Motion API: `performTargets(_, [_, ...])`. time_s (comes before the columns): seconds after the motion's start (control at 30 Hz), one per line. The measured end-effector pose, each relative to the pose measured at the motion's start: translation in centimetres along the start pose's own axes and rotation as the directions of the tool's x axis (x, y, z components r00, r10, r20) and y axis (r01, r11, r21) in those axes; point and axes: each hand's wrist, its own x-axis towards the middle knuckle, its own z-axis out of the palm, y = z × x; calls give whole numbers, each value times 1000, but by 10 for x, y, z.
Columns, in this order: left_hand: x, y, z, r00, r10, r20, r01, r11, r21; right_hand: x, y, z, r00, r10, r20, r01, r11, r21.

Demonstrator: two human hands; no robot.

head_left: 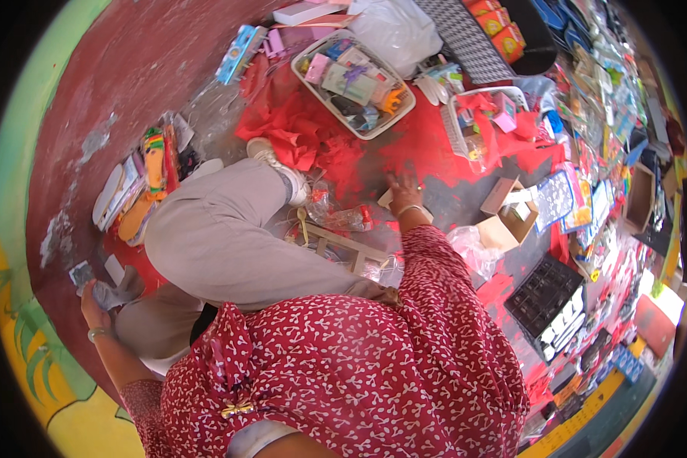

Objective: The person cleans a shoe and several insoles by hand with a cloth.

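Note:
My right hand (404,195) reaches down to the floor in the middle, palm down with its fingers spread. A ring and a bangle show on it. Beneath it lies a small flat cream-coloured piece (386,200), partly covered by the hand. Just left of it are clear plastic bottles or wrappers (343,217) and a wooden frame (336,248). My left hand (93,307) is low at the far left, next to a crumpled greyish sheet or bag (120,290) and a small pale card (81,273). Its fingers are mostly hidden, so any grip on the sheet is unclear.
White baskets of small goods (324,107) (454,130) stand ahead on torn red sheeting (282,126). Sandals (122,191) lie by the maroon wall (69,153). At right are an opened cardboard box (504,229), a black tray (546,294) and many packets.

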Motion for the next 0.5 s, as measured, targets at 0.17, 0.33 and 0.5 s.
performTargets(0.17, [-18, 10, 16, 998, -35, -58, 36, 999, 8, 34, -9, 53, 880, -41, 474, 238, 901, -363])
performTargets(0.33, [-40, 10, 28, 995, -23, -101, 27, 999, 32, 4, -2, 11, 920, 79, 384, 108, 891, -441])
performTargets(0.5, [-43, 10, 15, 995, -32, -93, 35, 999, 41, -14, -93, 56, 931, -297, 213, 315, 948, -54])
